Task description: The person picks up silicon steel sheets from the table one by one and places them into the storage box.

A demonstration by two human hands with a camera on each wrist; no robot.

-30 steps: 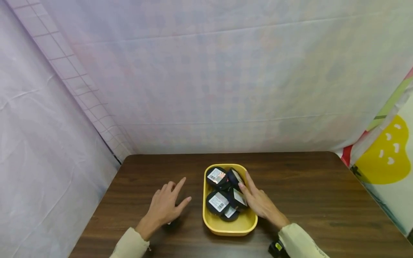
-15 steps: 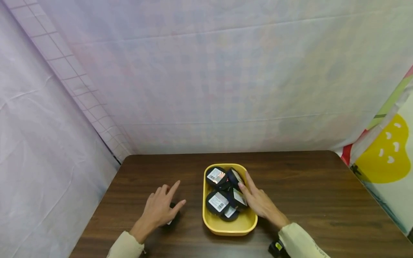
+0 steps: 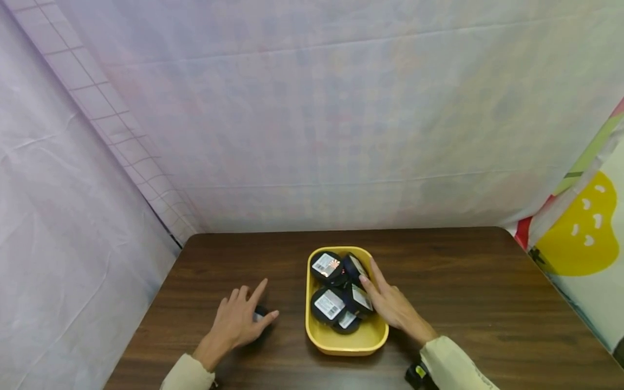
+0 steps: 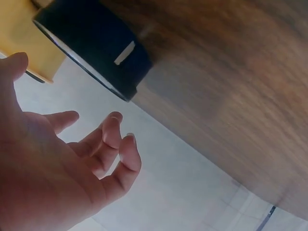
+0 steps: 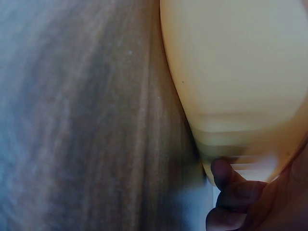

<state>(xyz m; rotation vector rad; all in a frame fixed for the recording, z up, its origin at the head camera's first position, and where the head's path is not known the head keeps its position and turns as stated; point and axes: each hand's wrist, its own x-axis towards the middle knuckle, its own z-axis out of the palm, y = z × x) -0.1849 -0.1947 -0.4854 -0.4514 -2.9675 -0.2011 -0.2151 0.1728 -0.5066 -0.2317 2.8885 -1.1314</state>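
Observation:
A yellow plastic bin [image 3: 347,343] holds several round black tubs [image 3: 327,304] with white barcode labels. My right hand [image 3: 392,307] grips the bin's right wall, thumb inside the rim and fingers along the outside; the right wrist view shows those fingers [image 5: 231,192] against the yellow wall. To the left of the bin, my left hand [image 3: 233,324] hovers with spread fingers over another black tub [image 3: 260,312], mostly hidden by it. In the left wrist view, this tub [image 4: 91,45] stands on the wood, apart from the loosely bent fingers [image 4: 126,163].
The brown wooden table [image 3: 463,281] has rounded far corners. A small black item with a yellow-green mark [image 3: 419,372] is by the right sleeve. Pale curtains [image 3: 312,135] hang behind and to the left, and a yellow printed shape [image 3: 580,233] shows at the right.
My left hand has shifted left and a little toward me, and more of the tub beneath it now shows. The right hand and the bin stay in place.

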